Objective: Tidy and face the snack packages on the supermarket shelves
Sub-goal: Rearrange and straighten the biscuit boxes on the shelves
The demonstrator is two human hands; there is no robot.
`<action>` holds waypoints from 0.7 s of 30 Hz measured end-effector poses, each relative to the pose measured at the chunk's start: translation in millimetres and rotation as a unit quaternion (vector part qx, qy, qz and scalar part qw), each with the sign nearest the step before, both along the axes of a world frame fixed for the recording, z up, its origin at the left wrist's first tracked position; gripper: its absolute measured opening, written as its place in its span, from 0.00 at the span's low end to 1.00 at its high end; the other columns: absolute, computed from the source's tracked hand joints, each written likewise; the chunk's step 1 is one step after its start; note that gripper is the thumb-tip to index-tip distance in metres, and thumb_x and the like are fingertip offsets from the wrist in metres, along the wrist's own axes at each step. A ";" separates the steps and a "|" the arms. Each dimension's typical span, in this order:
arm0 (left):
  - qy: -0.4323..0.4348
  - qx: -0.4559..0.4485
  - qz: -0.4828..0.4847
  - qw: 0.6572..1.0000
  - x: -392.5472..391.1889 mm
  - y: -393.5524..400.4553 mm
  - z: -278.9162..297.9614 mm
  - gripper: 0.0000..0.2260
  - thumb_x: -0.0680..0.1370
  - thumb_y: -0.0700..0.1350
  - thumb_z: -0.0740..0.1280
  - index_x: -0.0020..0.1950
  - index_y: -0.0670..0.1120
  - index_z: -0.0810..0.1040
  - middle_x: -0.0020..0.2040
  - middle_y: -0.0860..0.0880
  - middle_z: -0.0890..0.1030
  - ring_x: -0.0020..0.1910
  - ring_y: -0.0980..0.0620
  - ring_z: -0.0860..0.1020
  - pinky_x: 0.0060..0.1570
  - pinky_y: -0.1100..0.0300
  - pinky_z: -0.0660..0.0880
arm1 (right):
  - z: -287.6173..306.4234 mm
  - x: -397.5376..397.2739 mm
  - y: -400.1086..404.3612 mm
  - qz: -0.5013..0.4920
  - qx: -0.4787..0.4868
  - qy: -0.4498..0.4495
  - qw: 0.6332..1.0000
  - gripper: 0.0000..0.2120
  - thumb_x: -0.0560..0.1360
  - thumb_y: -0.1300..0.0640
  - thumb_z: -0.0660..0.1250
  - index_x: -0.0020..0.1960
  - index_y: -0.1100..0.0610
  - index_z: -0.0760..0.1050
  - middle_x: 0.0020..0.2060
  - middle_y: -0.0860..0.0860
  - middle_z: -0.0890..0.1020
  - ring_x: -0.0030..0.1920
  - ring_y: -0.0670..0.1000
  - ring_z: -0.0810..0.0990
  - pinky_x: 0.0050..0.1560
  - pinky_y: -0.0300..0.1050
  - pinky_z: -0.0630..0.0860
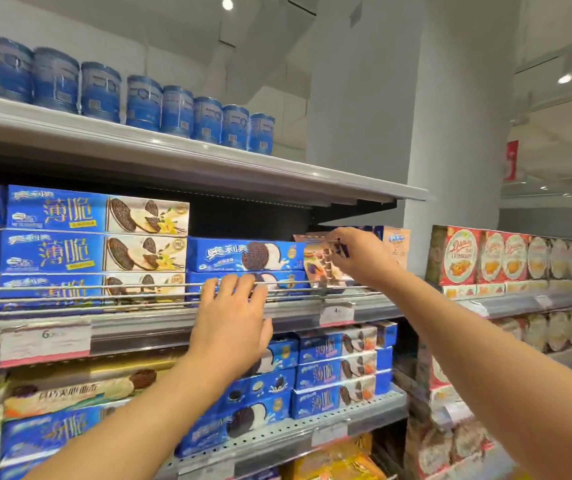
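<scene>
Middle shelf, mid-task: left hand (232,317) lies flat-fingered on the blue cardboard cookie boxes (244,254); right hand (355,256) pinches the tilted pink wafer box (319,261), far right. Left stacks faced; this corner remains.

Just two bare forearms here, no sleeves, watch, rings or gloves on either the left hand (232,320) or right hand (360,254). Short plain fingernails too.

Single head-worn view, wide-angle — facing forward and slightly up, close to the shelves (187,168)
</scene>
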State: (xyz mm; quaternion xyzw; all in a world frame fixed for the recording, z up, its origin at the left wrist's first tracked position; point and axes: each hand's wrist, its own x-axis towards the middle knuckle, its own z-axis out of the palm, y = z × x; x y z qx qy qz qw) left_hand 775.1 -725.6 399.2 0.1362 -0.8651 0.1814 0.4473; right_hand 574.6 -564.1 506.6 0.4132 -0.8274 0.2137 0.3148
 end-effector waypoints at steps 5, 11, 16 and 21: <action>0.059 0.023 0.059 0.996 -22.2 10.7 -8.7 0.21 0.75 0.57 0.63 0.65 0.48 0.74 0.59 0.46 0.76 0.58 0.42 0.73 0.63 0.42 0.67 | 23.0 -50.3 -24.1 0.063 0.055 0.024 0.996 0.30 0.76 0.56 0.72 0.75 0.50 0.68 0.72 0.51 0.74 0.68 0.55 0.76 0.61 0.49 0.76; 0.071 0.043 0.152 0.985 -45.8 26.8 -6.4 0.22 0.74 0.57 0.69 0.64 0.47 0.76 0.56 0.41 0.75 0.54 0.37 0.72 0.61 0.36 0.67 | 45.7 -83.2 -57.4 0.103 0.169 -0.005 0.980 0.38 0.75 0.52 0.72 0.80 0.51 0.59 0.76 0.54 0.68 0.74 0.56 0.70 0.66 0.50 0.73; 0.082 0.033 0.174 0.981 -50.5 26.6 -14.4 0.22 0.74 0.56 0.70 0.65 0.48 0.76 0.59 0.40 0.75 0.58 0.37 0.73 0.66 0.33 0.65 | 54.7 -101.3 -63.4 0.103 0.211 -0.035 0.971 0.40 0.74 0.49 0.72 0.81 0.50 0.57 0.76 0.53 0.68 0.74 0.56 0.68 0.67 0.50 0.71; 0.082 0.041 0.188 0.978 -54.1 31.7 -13.3 0.22 0.75 0.56 0.69 0.66 0.48 0.75 0.59 0.41 0.74 0.58 0.38 0.72 0.67 0.34 0.65 | 50.2 -112.7 -55.1 0.126 0.208 -0.037 0.969 0.41 0.73 0.49 0.75 0.80 0.53 0.60 0.73 0.53 0.72 0.70 0.55 0.73 0.65 0.48 0.74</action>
